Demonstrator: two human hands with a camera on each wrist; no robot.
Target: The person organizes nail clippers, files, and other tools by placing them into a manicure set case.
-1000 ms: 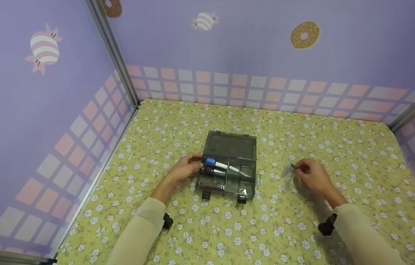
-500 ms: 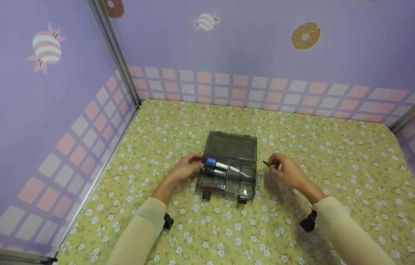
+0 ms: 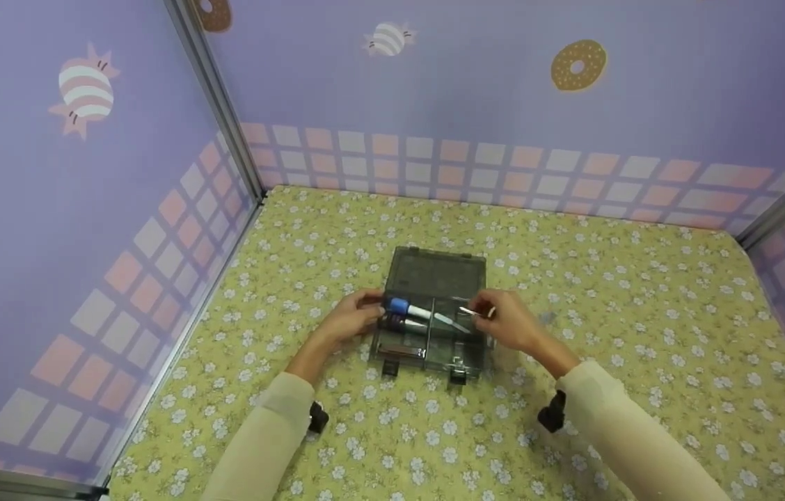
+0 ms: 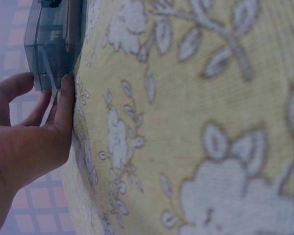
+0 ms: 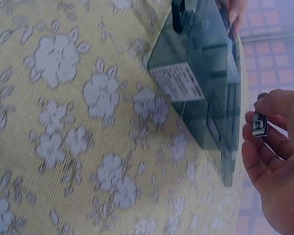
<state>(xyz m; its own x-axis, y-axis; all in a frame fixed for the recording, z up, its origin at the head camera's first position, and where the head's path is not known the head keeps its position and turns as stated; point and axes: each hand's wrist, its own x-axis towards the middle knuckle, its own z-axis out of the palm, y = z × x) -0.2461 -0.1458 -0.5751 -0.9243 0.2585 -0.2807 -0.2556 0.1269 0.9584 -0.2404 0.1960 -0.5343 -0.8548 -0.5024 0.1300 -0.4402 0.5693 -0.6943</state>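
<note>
Right of centre, the right hand (image 3: 512, 323) pinches perhaps a clipper (image 5: 259, 126); a slack pinch could drop it! Left hand (image 3: 349, 320) grips the box (image 3: 438, 273).

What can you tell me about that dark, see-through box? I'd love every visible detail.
The box looks like smoky grey-green transparent plastic. It stands open on flowered cloth, its lid folded back on the far side, with two dark latches at the near edge. Dividers split the inside, where a blue-and-white item and a brown, bar-like item lie. One side wall bears a white label, its print unreadable. The left hand grips its left side.
</note>
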